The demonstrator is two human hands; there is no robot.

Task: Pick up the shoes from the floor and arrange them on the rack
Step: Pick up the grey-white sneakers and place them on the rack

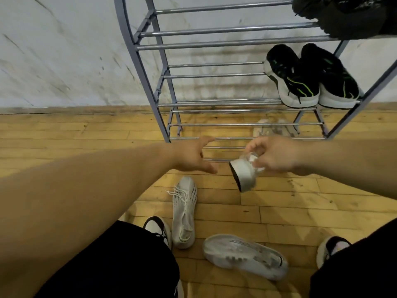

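— Fingers first: what are they doing on the right hand?
— They are curled round the top of a white shoe, with the thumb clamped against it. The shoe hangs off the floor just in front of the rack's lowest bars.
— How does the shoe look?
— It has a white upper and a dark sole seen edge-on, and one rounded end tips downward. The part inside the grip is blurred.
— And the left hand?
— Its fingers are spread and it holds nothing. It is also in front of the rack's lowest bars, near the shoe but apart from it.
— What lies farther out?
— On the wooden floor, well out from the rack, is a white knit shoe, laces up and toe towards the rack. Farther from the rack, a second white shoe lies sole up.
— Anything on the rack itself?
— A pair of black shoes with green stripes sits side by side at the right end of the middle shelf. Dark shoes are at the right end of the top shelf.
— What stands in the way?
— Pale shapes on the lowest shelf, just behind the held shoe, too blurred to identify.
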